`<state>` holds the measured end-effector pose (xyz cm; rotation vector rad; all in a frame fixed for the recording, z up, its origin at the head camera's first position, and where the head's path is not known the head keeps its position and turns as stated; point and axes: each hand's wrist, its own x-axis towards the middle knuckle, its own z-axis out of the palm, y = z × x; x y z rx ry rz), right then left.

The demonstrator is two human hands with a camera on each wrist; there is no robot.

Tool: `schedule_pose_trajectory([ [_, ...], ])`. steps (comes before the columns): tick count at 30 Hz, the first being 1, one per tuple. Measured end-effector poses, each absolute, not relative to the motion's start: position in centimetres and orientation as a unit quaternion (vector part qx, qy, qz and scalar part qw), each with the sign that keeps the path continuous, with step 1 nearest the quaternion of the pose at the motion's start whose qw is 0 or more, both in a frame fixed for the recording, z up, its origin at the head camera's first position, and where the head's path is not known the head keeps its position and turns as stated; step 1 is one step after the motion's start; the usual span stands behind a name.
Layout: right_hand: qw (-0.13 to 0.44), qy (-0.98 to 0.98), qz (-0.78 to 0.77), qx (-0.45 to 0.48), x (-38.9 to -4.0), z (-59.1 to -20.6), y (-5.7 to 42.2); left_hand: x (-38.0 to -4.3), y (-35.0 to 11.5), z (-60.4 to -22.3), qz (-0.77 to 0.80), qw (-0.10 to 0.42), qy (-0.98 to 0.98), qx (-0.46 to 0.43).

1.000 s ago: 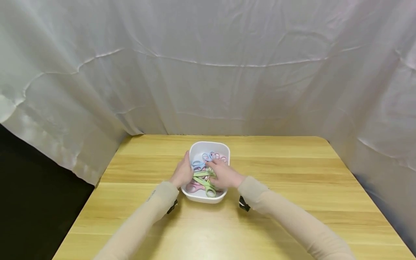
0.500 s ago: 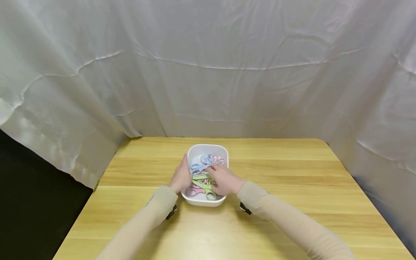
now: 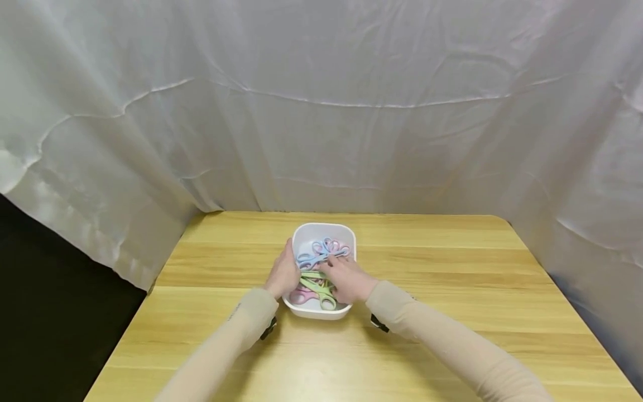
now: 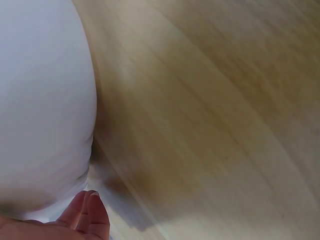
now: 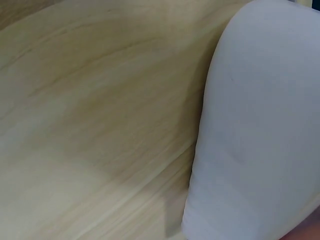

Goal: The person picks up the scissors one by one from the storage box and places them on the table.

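A white plastic bin [image 3: 317, 315] holds several pairs of scissors. Blue scissors [image 3: 311, 260] and pink handles lie toward its far end; green scissors [image 3: 320, 289] and pink scissors [image 3: 300, 296] are nearer the front. My left hand [image 3: 284, 273] grips the bin's left side, its fingers [image 4: 99, 216] against the outer wall in the left wrist view. From the right, my right hand [image 3: 350, 280] reaches over the rim, fingertips down among the scissors beside the blue pair. I cannot tell whether it pinches one. The right wrist view shows mostly the bin's outer wall [image 5: 260, 115].
The bin stands on a wood-grain table [image 3: 442, 301], near its far edge. Pale grey curtains [image 3: 351, 139] hang behind the table and along both sides. A dark area [image 3: 55, 301] lies beyond the left edge.
My right fingers have shifted slightly to the right among the scissors, and more of the blue pair shows. My left hand keeps its hold on the bin's side.
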<state>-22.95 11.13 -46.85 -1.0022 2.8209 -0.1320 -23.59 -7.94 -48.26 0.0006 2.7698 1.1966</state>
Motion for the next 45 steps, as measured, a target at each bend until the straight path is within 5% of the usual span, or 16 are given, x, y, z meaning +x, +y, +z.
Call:
schedule_pose_trajectory([
  [28, 0.058, 0.93, -0.06, -0.358, -23.3, -46.5, 11.1, -23.7, -7.9, -48.3, 0.388, 0.065, 0.919, -0.002],
  [45, 0.243, 0.919, -0.132, -0.28, -24.5, -43.7, 9.9, -23.5, -7.9, -48.0, 0.377, 0.065, 0.924, -0.002],
])
